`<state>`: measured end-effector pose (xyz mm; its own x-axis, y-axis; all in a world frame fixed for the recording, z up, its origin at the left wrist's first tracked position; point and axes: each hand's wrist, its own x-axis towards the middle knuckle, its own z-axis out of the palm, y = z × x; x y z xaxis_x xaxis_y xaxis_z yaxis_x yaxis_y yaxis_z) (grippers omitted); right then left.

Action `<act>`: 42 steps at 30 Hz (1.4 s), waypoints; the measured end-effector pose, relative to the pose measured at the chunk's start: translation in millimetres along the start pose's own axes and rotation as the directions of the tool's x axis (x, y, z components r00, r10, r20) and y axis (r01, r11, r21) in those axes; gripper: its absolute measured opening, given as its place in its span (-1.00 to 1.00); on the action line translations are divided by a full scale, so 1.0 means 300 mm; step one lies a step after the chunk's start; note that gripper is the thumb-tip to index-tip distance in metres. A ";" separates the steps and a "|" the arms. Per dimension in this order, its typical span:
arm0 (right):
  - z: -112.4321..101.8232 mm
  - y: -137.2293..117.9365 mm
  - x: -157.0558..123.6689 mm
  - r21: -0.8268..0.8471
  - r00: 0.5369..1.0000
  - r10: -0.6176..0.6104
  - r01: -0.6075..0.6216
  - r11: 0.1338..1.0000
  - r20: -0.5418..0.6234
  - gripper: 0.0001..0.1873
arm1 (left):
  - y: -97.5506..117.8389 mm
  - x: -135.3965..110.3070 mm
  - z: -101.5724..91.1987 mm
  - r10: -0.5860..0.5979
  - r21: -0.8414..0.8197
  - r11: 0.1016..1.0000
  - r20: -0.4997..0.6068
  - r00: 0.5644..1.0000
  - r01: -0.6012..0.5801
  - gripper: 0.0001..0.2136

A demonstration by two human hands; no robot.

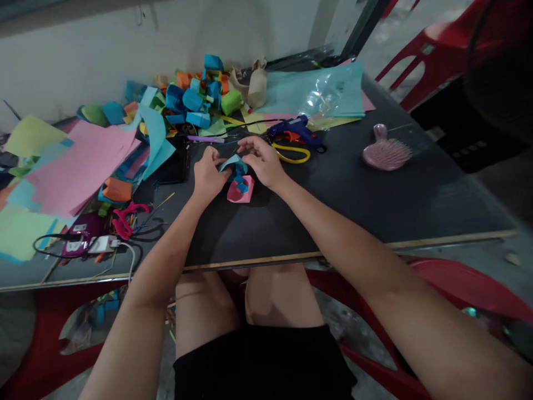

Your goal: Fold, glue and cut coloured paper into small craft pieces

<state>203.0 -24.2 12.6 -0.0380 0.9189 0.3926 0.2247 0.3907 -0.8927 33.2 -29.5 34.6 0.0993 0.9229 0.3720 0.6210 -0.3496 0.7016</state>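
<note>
Between my hands is a folded light-blue paper piece point(234, 161), with a darker blue underside. My left hand point(209, 176) is closed on its left edge, pinching it between thumb and fingers. My right hand point(263, 161) is at the right side of the paper, its fingers bent and apart from the thumb. The thumb tip lies close to the paper's edge; I cannot tell if it touches. Just below, a small pink paper box point(246, 194) stands on the dark table, with small blue paper pieces point(240, 183) at its top.
A blue glue gun point(296, 129) and yellow-handled scissors point(293, 154) lie beyond my right hand. A pink hairbrush point(386, 153) is on the right. Many folded paper boxes point(191, 100) are heaped at the back. Pink sheets point(83, 161), pink scissors point(125, 218) and a charger point(102, 244) lie left.
</note>
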 end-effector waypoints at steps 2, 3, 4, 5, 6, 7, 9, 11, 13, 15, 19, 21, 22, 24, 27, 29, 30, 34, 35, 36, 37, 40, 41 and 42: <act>-0.001 -0.003 -0.001 -0.004 1.000 -0.003 0.003 1.000 0.003 -0.68 | -0.005 0.000 0.001 0.003 0.001 1.000 -0.001 1.000 -0.003 -0.63; -0.002 -0.004 -0.002 -0.007 1.000 -0.001 0.001 1.000 0.008 -0.68 | -0.006 0.000 0.001 0.005 -0.002 1.000 0.001 1.000 -0.005 -0.63; -0.002 -0.005 -0.002 -0.009 1.000 0.002 -0.001 1.000 0.014 -0.68 | -0.007 0.000 0.001 0.008 -0.006 1.000 0.003 1.000 -0.008 -0.63; -0.002 -0.005 -0.003 -0.009 1.000 0.005 -0.005 1.000 0.018 -0.68 | -0.006 0.001 0.000 0.010 -0.010 1.000 0.003 1.000 -0.010 -0.63; -0.001 -0.005 -0.003 -0.008 1.000 0.009 -0.009 1.000 0.020 -0.68 | -0.005 0.001 -0.001 0.012 -0.012 1.000 0.002 1.000 -0.012 -0.64; 0.000 -0.004 -0.003 -0.005 1.000 0.011 -0.011 1.000 0.018 -0.68 | -0.003 0.002 -0.002 0.011 -0.013 1.000 0.002 1.000 -0.011 -0.64; 0.002 -0.002 -0.003 0.001 1.000 0.007 -0.007 1.000 0.007 -0.68 | 0.001 0.003 -0.005 0.008 -0.010 1.000 0.002 1.000 -0.008 -0.64; 0.004 -0.001 -0.003 0.010 1.000 -0.001 0.001 1.000 -0.006 -0.68 | 0.004 0.003 -0.006 0.009 -0.007 1.000 0.002 1.000 -0.009 -0.63; 0.006 -0.001 -0.005 0.013 1.000 -0.004 0.004 1.000 -0.013 -0.69 | 0.004 0.001 -0.006 0.012 -0.008 1.000 -0.009 1.000 -0.012 -0.63; 0.006 -0.004 -0.010 0.002 1.000 0.001 -0.001 1.000 -0.008 -0.68 | 0.000 -0.004 -0.002 0.010 -0.011 1.000 -0.017 1.000 -0.010 -0.63; 0.003 -0.005 -0.025 -0.039 1.000 0.012 -0.012 0.999 0.012 -0.63 | -0.005 -0.014 0.005 0.014 -0.018 1.000 -0.012 1.000 -0.014 -0.66; 0.001 -0.001 -0.031 -0.048 1.000 0.016 -0.015 0.999 0.008 -0.59 | -0.008 -0.014 0.005 0.028 -0.019 0.999 -0.033 0.999 -0.029 -0.69; -0.001 0.001 -0.033 -0.051 1.000 0.014 -0.014 0.999 0.008 -0.55 | -0.010 -0.012 0.003 0.030 -0.024 0.999 -0.051 0.998 -0.031 -0.70; -0.007 0.004 -0.038 -0.076 0.999 0.003 0.000 0.997 0.036 -0.40 | -0.018 -0.004 -0.002 0.014 -0.038 0.999 -0.100 0.995 -0.018 -0.72; -0.016 0.000 -0.051 -0.164 0.986 -0.018 0.046 0.985 0.168 0.01 | -0.039 0.010 -0.008 -0.017 -0.027 1.000 -0.165 0.986 0.013 -0.78; -0.017 -0.008 -0.062 -0.215 0.967 -0.026 0.083 0.973 0.255 0.18 | -0.057 0.019 -0.010 -0.026 -0.010 1.000 -0.195 0.981 0.024 -0.82; -0.016 -0.012 -0.066 -0.227 0.960 -0.026 0.093 0.969 0.279 0.19 | -0.066 0.023 -0.010 -0.031 -0.007 1.000 -0.205 0.978 0.030 -0.84; -0.007 -0.024 -0.069 -0.215 0.967 -0.004 0.061 0.975 0.257 -0.12 | -0.085 0.031 -0.010 -0.053 -0.015 0.999 -0.233 0.971 0.051 -0.87; -0.005 -0.027 -0.067 -0.205 0.971 0.002 0.048 0.978 0.239 -0.20 | -0.084 0.031 -0.011 -0.053 -0.022 0.999 -0.232 0.971 0.049 -0.87; -0.004 -0.029 -0.065 -0.195 0.975 0.005 0.040 0.980 0.224 -0.25 | -0.082 0.030 -0.012 -0.049 -0.028 0.999 -0.226 0.973 0.044 -0.86; -0.004 -0.032 -0.064 -0.186 0.977 0.006 0.035 0.982 0.214 -0.25 | -0.078 0.029 -0.013 -0.044 -0.033 0.999 -0.216 0.975 0.038 -0.85; -0.001 -0.043 -0.066 -0.176 0.977 0.019 0.019 0.984 0.213 -0.12 | -0.062 0.024 -0.015 -0.038 -0.040 0.999 -0.189 0.981 0.030 -0.83; 0.001 -0.046 -0.068 -0.181 0.977 0.023 0.016 0.983 0.214 -0.08 | -0.059 0.022 -0.015 -0.038 -0.043 0.999 -0.191 0.981 0.030 -0.83; 0.004 -0.049 -0.070 -0.185 0.977 0.026 0.014 0.983 0.211 -0.08 | -0.057 0.021 -0.015 -0.038 -0.046 0.999 -0.196 0.980 0.029 -0.83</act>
<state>199.2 -49.3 17.1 -0.2364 0.9196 0.3137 0.4002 0.3864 -0.8310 19.7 -18.4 27.8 -0.0785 0.8860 0.4570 0.5872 -0.3293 0.7394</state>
